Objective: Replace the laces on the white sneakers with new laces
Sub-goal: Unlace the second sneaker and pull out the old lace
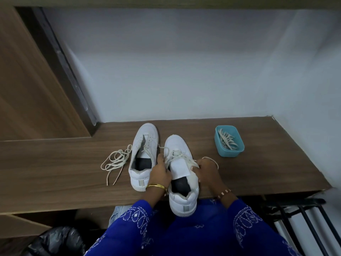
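- Head view, nine o'clock: a loose lace (116, 162) lies beside the far sneaker (143, 156).
- Left hand (160, 172) and right hand (206, 170) each pinch the lace on the near sneaker (181, 180); best loosen each crossing evenly, I judge.
- Three o'clock: blue tub (229, 141) holds laces; fingertips stay hidden.

Wooden bench (73, 163) bears sneakers (144, 156), loose lace (115, 160), blue tub (229, 141).

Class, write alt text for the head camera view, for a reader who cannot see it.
Two hands pull at the lace of a white sneaker on a wooden table. A second sneaker stands beside it, a loose lace to its left, a blue tub of laces to the right.
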A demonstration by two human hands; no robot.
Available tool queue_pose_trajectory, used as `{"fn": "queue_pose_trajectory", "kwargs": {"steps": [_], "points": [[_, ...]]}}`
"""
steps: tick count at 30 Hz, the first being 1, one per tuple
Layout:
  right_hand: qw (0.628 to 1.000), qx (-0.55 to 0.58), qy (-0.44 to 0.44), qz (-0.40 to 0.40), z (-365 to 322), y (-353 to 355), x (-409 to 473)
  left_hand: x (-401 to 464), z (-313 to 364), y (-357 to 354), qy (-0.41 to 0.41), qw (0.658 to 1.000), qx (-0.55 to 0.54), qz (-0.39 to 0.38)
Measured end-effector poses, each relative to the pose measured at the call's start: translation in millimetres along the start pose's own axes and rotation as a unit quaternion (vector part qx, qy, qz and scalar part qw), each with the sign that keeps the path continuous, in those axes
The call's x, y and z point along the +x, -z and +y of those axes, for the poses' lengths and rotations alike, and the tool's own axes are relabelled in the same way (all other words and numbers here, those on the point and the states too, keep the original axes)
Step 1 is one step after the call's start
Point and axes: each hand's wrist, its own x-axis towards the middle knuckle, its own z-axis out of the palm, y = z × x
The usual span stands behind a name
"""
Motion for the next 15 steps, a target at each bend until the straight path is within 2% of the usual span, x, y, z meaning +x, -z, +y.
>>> {"fn": "queue_pose_trajectory", "kwargs": {"steps": [4,9,13,15], "points": [[0.999,0.038,-0.029,-0.014,3.1,5.1,0.3,3.6,-2.6,2.9,-0.01,1.0,-0.007,-0.015],[0.991,0.096,-0.067,-0.067,-7.3,10.7,0.0,8.4,4.7,6.4,-0.05,0.987,0.141,-0.053],[0.998,0.04,-0.021,0.04,-18.0,29.4,10.7,12.4,14.7,17.5,-0.079,0.983,0.163,-0.025],[0.999,0.01,0.008,0.031,-26.3,33.1,19.6,19.3,17.4,19.8,-0.091,0.981,0.168,0.01]]}}
